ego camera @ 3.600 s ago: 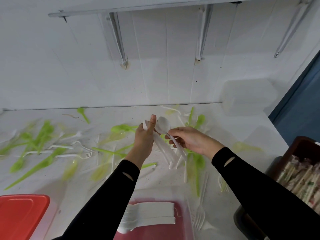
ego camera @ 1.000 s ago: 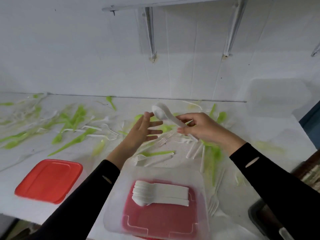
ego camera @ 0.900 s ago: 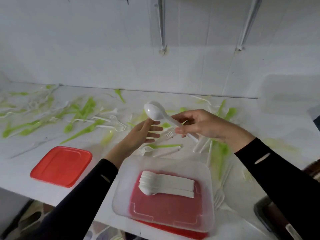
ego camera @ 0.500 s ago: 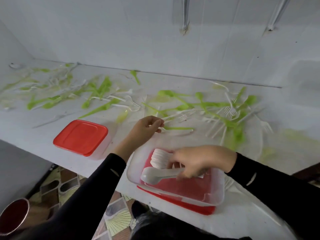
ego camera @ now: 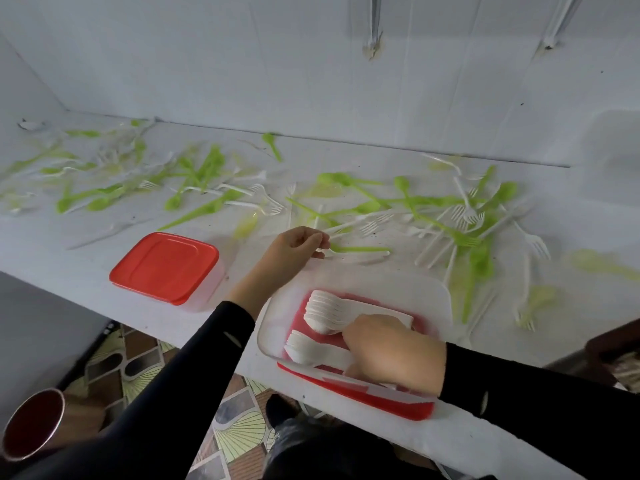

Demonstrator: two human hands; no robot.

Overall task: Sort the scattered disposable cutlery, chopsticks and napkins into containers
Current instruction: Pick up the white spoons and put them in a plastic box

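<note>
Two stacks of white spoons lie in the clear container [ego camera: 440, 299] at the near edge of the counter [ego camera: 346, 441]: a larger nested stack [ego camera: 325, 311] toward the far side, and a smaller near stack [ego camera: 304, 349] on which the right hand [ego camera: 394, 356] rests. The right hand is palm-down with fingers curled over the handles of that near stack; whether it grips them or only presses them into place cannot be told. The container sits on a red lid [ego camera: 381, 403] that shows beneath its near rim.

Just beyond the container, the left hand [ego camera: 294, 251] is nearly closed, its fingertips [ego camera: 322, 241] pinched at the end of a green utensil [ego camera: 360, 250] lying on the counter. To the left stands a second container, closed with a red lid [ego camera: 164, 265]; its contents are hidden.

Farther back, most of the work remains. Green spoons and forks [ego camera: 204, 171] and white forks [ego camera: 465, 213] lie scattered across the counter up to the white wall [ego camera: 311, 64], many blurred. At the far right edge a dark box [ego camera: 613, 351] is partly visible; its contents cannot be made out.

By this evidence only the white spoons appear largely gathered; the sorting is judged to be at an early stage.
</note>
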